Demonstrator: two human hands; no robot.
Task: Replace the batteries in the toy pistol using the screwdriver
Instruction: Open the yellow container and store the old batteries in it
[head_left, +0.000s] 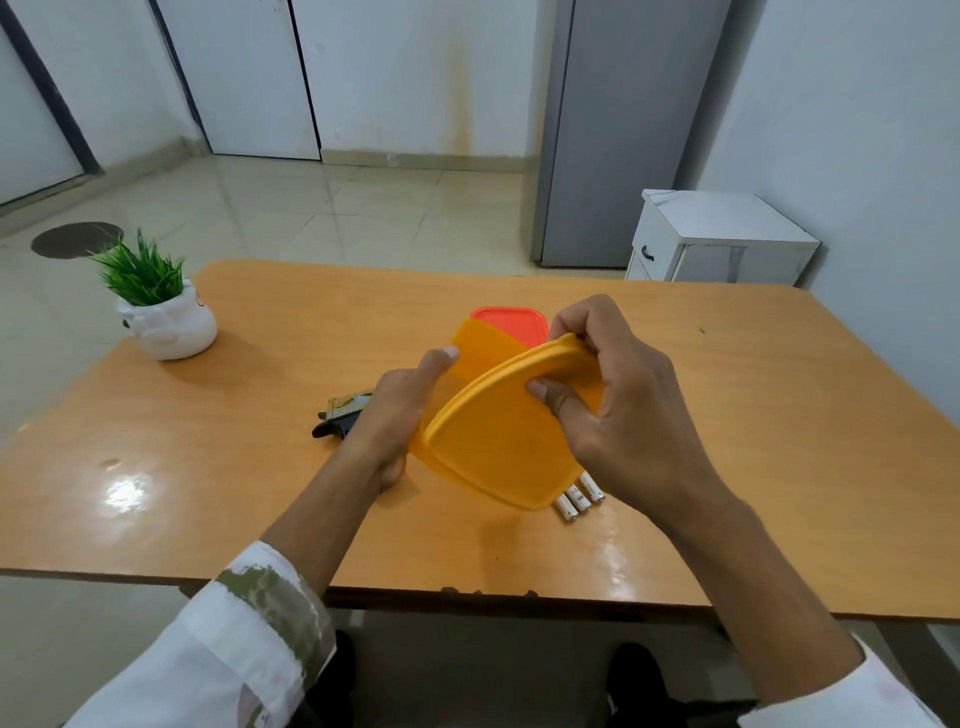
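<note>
We are barely started: left hand (400, 410) grips the box (480, 345), right hand (623, 410) pinches its lid (498, 447), pistol (343, 415) untouched.

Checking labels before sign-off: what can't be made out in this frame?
Head view only.
Yellow box contents: hidden by its lid.
Toy pistol: mostly behind the left hand.
Batteries: far ends under the lid.
Red container: mostly behind the yellow box.
Screwdriver: none visible.

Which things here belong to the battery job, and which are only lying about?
Job: toy pistol; batteries; yellow box in the left hand; its lid, gripped by the right hand.
Lying about: potted plant; red-lidded box; white cabinet.
</note>
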